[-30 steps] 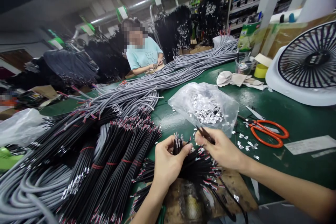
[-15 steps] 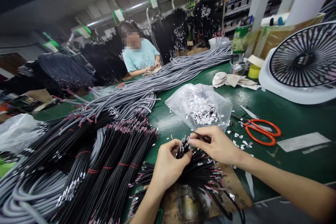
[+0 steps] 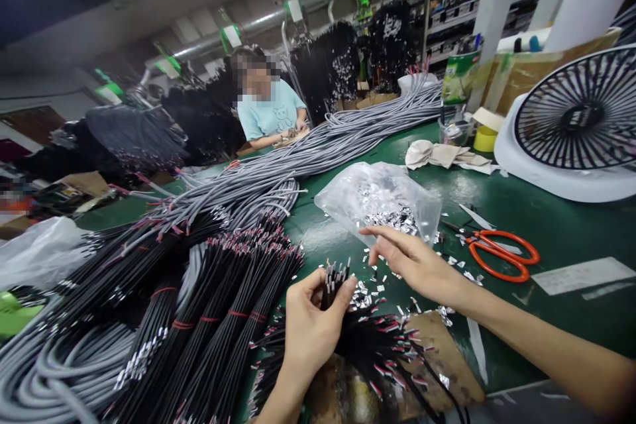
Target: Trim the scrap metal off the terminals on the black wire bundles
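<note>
My left hand [image 3: 314, 324] is closed around an upright bundle of thin black cables [image 3: 334, 285] with silver tips. Its thumb presses along the near side of the bundle. My right hand [image 3: 415, 264] hovers to the right with fingers apart, and I see nothing in it. Under and beyond that hand, small silver foil pieces [image 3: 366, 295] are scattered on the green table. A clear plastic bag [image 3: 342, 189] holding more foil pieces lies just beyond my right fingertips. Below both hands, more black cables [image 3: 370, 344] with red and white wire ends spread over a brown board [image 3: 437, 338].
Tied black cable bundles [image 3: 218, 318] and grey cables [image 3: 318, 146] cover the left and back. Orange-handled scissors [image 3: 501, 255], a paper strip [image 3: 583, 275] and a white fan [image 3: 571, 119] are on the right. Another person [image 3: 271, 109] sits across the table.
My right hand has left the bundle, moving up and right, and its fingers have spread; the dark cable under it is gone from there. My left hand has shifted slightly left, still holding the bundle.
</note>
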### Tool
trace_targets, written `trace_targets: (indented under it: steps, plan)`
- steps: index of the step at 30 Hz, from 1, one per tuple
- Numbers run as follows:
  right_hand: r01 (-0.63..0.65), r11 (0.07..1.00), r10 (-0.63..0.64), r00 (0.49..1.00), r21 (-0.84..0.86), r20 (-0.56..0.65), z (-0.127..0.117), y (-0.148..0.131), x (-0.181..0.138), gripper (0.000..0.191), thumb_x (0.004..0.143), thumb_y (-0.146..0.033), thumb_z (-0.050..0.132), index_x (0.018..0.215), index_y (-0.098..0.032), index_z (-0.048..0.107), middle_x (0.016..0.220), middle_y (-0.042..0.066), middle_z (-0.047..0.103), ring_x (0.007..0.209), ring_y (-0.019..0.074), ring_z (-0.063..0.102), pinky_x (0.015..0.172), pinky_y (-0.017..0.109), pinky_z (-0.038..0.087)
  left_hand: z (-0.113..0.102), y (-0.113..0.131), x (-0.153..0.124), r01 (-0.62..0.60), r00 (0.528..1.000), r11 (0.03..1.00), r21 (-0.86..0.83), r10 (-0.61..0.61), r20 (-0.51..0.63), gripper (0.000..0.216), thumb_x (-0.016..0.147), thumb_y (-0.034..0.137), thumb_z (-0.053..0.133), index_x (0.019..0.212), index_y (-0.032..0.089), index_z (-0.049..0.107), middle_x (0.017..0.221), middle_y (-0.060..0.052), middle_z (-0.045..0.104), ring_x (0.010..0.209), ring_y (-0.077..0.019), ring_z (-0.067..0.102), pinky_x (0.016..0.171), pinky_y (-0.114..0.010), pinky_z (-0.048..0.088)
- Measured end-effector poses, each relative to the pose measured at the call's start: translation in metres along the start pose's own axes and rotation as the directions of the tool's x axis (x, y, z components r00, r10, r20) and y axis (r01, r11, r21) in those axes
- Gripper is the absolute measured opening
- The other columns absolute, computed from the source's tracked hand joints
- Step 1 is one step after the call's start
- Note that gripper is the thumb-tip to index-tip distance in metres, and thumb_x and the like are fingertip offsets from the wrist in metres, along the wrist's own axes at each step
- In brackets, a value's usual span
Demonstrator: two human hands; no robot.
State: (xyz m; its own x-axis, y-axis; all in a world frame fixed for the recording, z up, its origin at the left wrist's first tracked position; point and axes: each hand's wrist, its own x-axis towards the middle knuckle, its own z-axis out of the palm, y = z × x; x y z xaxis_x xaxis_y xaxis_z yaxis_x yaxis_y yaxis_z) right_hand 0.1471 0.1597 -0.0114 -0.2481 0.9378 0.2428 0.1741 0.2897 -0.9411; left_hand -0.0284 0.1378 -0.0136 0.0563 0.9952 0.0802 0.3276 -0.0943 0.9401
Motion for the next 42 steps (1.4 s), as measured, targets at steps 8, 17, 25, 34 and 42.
trace_targets:
  steps: [8,17,25,34,42]
  plan:
    - [0.198,0.948,-0.176,0.978,-0.250,0.108,0.011,0.000,-0.009,0.025,0.086,-0.028,0.050,0.103,-0.017,0.065,0.087,0.006,0.065,0.079,0.0157,0.058,0.072,0.031,0.045,0.000,0.001,-0.001,-0.056,0.998,0.997,0.053,0.058,-0.034,0.024,0.070,0.032,0.065,0.061,0.013,0.053,0.054,0.004,0.040,0.052,-0.0088,0.034,0.049,-0.021,0.029]
    - [0.202,0.956,-0.187,0.978,-0.212,0.089,0.012,0.001,-0.009,0.024,0.087,-0.027,0.050,0.099,-0.019,0.068,0.083,0.004,0.067,0.076,0.0146,0.059,0.068,0.028,0.044,0.000,0.000,-0.002,-0.040,0.999,0.994,0.097,0.042,-0.021,0.023,0.071,0.033,0.064,0.065,0.012,0.055,0.056,0.004,0.040,0.054,-0.0095,0.033,0.050,-0.022,0.029]
    - [0.224,0.938,-0.212,0.975,-0.264,0.072,0.010,0.001,-0.009,0.022,0.086,-0.026,0.051,0.098,-0.019,0.068,0.079,0.003,0.066,0.070,0.0136,0.058,0.064,0.028,0.043,-0.003,-0.002,0.000,-0.033,0.999,0.997,0.073,0.031,0.018,0.023,0.071,0.034,0.065,0.064,0.013,0.058,0.056,0.003,0.047,0.053,-0.0101,0.038,0.050,-0.022,0.030]
    - [0.178,0.970,-0.171,0.984,-0.166,0.059,0.005,0.000,-0.009,0.021,0.083,-0.031,0.055,0.095,-0.019,0.067,0.083,0.003,0.066,0.073,0.0139,0.058,0.065,0.027,0.043,-0.018,0.005,0.002,0.024,0.967,0.995,-0.100,0.002,0.254,0.032,0.077,0.038,0.058,0.057,0.012,0.056,0.053,0.001,0.052,0.051,-0.0094,0.043,0.050,-0.020,0.033]
    - [0.077,0.995,-0.076,0.997,-0.065,0.026,0.012,0.000,-0.008,0.032,0.081,-0.042,0.055,0.064,-0.016,0.051,0.062,-0.002,0.048,0.058,0.0104,0.043,0.052,0.023,0.035,-0.005,0.007,0.000,-0.013,0.971,0.999,0.041,0.003,0.241,0.026,0.072,0.034,0.063,0.057,0.013,0.060,0.051,0.001,0.051,0.049,-0.0103,0.041,0.048,-0.022,0.031]
